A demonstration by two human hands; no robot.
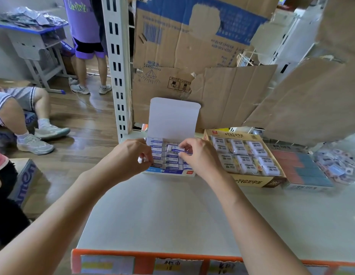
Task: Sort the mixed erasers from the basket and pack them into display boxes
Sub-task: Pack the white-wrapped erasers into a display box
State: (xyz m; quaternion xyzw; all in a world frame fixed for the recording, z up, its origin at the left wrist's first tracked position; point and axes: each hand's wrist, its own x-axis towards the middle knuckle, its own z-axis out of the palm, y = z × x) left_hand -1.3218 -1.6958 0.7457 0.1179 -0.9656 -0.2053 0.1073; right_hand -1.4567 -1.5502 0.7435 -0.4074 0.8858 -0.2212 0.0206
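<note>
Eraser (140,160) in left grip (131,157), second eraser (175,149) in right grip (200,155), above eraser-filled white box (168,172).

— What is your left hand (131,155) hiding?
— It is covering the near left corner of the eraser box (168,172). Only a white sliver (140,160) is showing in your pinch, too little to name.
— And your right hand (200,157)?
— It is masking one end of the eraser (175,149) it is pinching, plus the right-hand rows. The clear container (335,165) is running off the right edge, its contents blurring.
</note>
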